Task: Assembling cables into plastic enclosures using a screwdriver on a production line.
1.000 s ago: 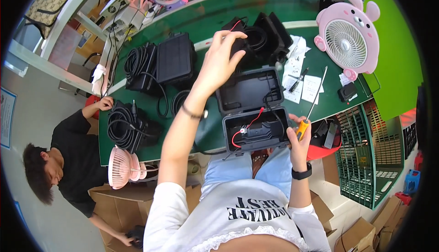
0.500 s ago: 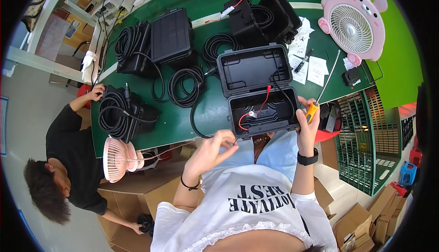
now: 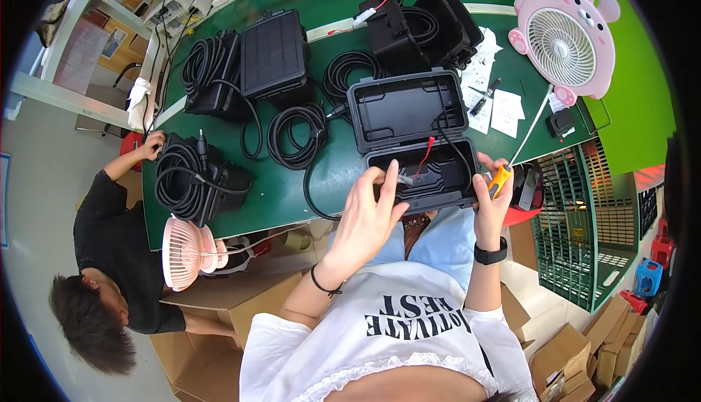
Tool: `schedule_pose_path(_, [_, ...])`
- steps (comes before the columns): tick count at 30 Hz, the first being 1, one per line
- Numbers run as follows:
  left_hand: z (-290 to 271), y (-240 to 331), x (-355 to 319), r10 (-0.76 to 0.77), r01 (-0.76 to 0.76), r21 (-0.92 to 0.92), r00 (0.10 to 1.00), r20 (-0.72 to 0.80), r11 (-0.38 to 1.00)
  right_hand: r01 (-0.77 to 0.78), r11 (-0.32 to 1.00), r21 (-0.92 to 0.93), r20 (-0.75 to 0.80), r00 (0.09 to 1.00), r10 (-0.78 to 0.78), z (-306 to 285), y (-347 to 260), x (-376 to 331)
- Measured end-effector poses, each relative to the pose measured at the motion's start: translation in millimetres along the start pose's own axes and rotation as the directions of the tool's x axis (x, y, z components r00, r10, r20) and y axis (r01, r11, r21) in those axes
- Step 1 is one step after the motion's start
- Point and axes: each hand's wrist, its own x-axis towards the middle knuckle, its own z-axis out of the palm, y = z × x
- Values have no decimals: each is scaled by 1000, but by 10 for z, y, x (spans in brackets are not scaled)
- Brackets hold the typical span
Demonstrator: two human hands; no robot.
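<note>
An open black plastic case rests at the table's near edge, its lid tipped back. Inside its lower half are a red-tipped wire and a white connector. My left hand reaches over the case's near left corner, fingers stretched and thumb apart, beside the connector; whether the fingertips touch it is unclear. Closed around the yellow handle of a screwdriver, my right hand also steadies the case's right side. The screwdriver's long shaft points up and away.
Coiled black cables and more black cases cover the left and back of the green table. Papers and a pink fan lie to the right. Another person leans by a cardboard box at left; a green crate stands right.
My left hand has moved up and right, from below the case's corner to over its inside. The other person's lower hand has gone down into the cardboard box.
</note>
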Motion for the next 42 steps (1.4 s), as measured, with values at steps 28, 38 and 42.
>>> schedule_pose_path(28, [345, 390, 275, 117, -162, 343, 982, 149, 925, 350, 465, -813, 260, 933, -248, 250, -561, 6])
schedule_pose_path(38, [410, 324, 74, 140, -224, 442, 967, 214, 868, 68, 992, -104, 101, 993, -57, -103, -349, 600])
schedule_pose_path(42, [362, 277, -101, 250, -292, 429, 956, 152, 855, 103, 988, -115, 246, 967, -72, 122, -406, 794])
